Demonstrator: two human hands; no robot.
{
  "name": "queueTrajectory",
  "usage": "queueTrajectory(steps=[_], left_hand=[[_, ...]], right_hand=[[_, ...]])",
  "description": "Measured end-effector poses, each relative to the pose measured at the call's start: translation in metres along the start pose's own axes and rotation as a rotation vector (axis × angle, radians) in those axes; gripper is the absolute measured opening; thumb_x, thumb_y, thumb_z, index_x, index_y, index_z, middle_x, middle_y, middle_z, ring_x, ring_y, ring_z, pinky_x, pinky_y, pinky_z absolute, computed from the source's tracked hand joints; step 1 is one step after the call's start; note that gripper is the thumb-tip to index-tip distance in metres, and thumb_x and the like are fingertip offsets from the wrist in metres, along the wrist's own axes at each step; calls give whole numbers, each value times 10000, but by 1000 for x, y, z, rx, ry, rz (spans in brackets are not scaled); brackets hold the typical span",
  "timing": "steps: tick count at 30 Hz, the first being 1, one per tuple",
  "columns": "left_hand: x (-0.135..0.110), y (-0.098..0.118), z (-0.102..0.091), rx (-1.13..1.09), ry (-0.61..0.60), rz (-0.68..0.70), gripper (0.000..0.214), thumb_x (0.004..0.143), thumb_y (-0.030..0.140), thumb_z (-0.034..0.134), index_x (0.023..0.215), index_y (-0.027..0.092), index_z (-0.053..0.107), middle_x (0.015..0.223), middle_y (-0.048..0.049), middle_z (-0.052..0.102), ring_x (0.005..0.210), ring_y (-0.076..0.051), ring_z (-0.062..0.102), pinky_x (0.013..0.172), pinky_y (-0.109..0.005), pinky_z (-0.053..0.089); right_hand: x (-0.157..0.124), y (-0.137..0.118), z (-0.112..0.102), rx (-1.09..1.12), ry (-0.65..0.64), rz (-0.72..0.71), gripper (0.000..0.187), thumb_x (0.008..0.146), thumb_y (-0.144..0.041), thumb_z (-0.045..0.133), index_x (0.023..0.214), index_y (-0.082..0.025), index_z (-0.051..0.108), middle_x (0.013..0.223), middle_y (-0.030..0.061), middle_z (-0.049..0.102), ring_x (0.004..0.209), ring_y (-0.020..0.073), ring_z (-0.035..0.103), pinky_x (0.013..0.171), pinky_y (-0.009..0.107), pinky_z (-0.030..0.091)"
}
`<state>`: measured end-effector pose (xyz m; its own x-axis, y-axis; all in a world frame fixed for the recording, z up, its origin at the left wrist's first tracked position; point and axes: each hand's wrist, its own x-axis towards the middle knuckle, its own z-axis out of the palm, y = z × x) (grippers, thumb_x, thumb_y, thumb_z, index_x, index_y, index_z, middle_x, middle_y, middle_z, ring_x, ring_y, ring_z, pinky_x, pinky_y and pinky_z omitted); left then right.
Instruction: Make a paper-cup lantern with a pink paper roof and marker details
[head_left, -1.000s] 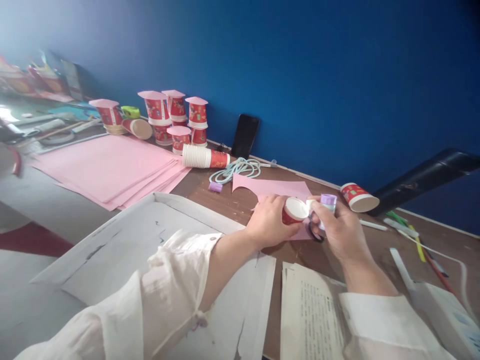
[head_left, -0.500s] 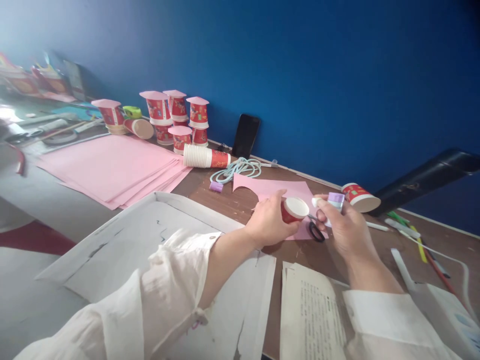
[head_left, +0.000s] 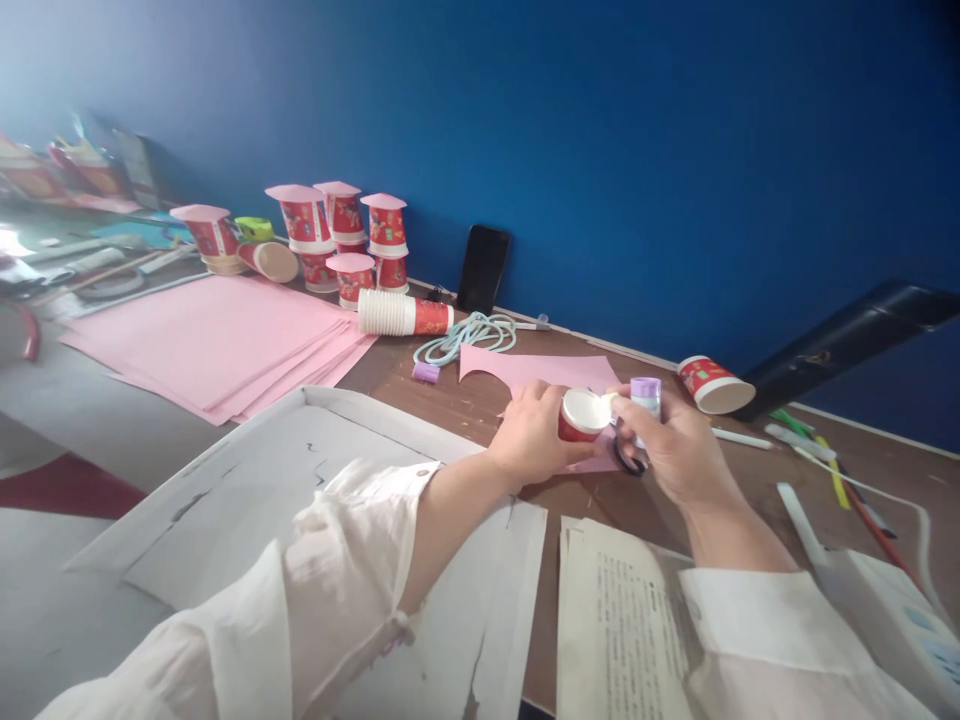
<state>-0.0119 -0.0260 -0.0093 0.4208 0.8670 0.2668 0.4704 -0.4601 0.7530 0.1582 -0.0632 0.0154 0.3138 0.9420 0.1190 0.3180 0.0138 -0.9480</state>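
Observation:
My left hand (head_left: 529, 440) is wrapped round a red paper cup (head_left: 576, 431), whose white round end faces up. A purple and white glue stick (head_left: 645, 392) is in my right hand (head_left: 679, 450), its pale tip against the right edge of the cup's white end. Under the hands lies a cut sheet of pink paper (head_left: 551, 370) with a curved notch. Black-handled scissors (head_left: 628, 460) rest on it below my right fingers, partly hidden. A loose purple cap (head_left: 426, 372) lies on the table to the left.
Red cups topped with pink discs (head_left: 300, 220) stand along the wall, near nested cups (head_left: 405, 313). Pink sheets (head_left: 210, 340) lie left. A phone (head_left: 484, 268) leans behind a coiled cable (head_left: 469, 337). A tipped cup (head_left: 712, 385) and printed pages (head_left: 619, 620) are right and front.
My right hand has moved left, bringing the glue stick's tip from beside the cup onto its white edge. My left hand still holds the cup. The view has shifted slightly.

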Motion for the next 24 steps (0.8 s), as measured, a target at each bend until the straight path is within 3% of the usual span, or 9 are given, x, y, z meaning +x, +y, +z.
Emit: queueTrajectory(steps=[4, 9, 12, 16, 24], left_hand=[[-1, 0, 0, -24, 5, -4, 606, 691, 518, 701, 1183, 207, 533, 1159, -113, 546, 1139, -305, 502, 956, -472, 439], [-5, 4, -7, -108, -45, -50, 830, 704, 432, 689, 1416, 203, 328, 1328, -150, 515, 1254, -342, 454, 1025, -515, 385], [-7, 5, -10, -119, -82, -75, 896, 695, 408, 696, 1455, 204, 267, 1323, -158, 525, 1261, -354, 455, 1015, -521, 389], [-6, 4, -6, -141, -21, -45, 1028, 602, 471, 786, 1437, 176, 263, 1360, -163, 491, 1297, -333, 413, 1060, -491, 356], [-3, 2, -1, -67, 35, -41, 664, 661, 450, 750, 1197, 177, 470, 1177, -122, 572, 1125, -303, 511, 942, -467, 442]], right_hand=[[0, 2, -2, -31, 9, 16, 374, 725, -488, 707, 962, -202, 663, 544, -39, 529, 401, 107, 472, 354, 227, 348], [-2, -1, -5, 49, 39, 45, 376, 732, -485, 712, 969, -200, 648, 569, -47, 504, 399, 86, 451, 346, 209, 320], [-4, -4, -4, 67, 28, 28, 374, 732, -478, 716, 968, -195, 649, 571, -47, 504, 395, 81, 450, 348, 206, 324], [-6, -5, -1, 40, 1, -3, 368, 738, -471, 710, 983, -202, 654, 565, -45, 516, 410, 96, 478, 366, 216, 369], [-4, -2, -3, -45, -20, -12, 352, 745, -473, 699, 972, -206, 671, 550, -41, 525, 413, 104, 473, 375, 223, 388]])
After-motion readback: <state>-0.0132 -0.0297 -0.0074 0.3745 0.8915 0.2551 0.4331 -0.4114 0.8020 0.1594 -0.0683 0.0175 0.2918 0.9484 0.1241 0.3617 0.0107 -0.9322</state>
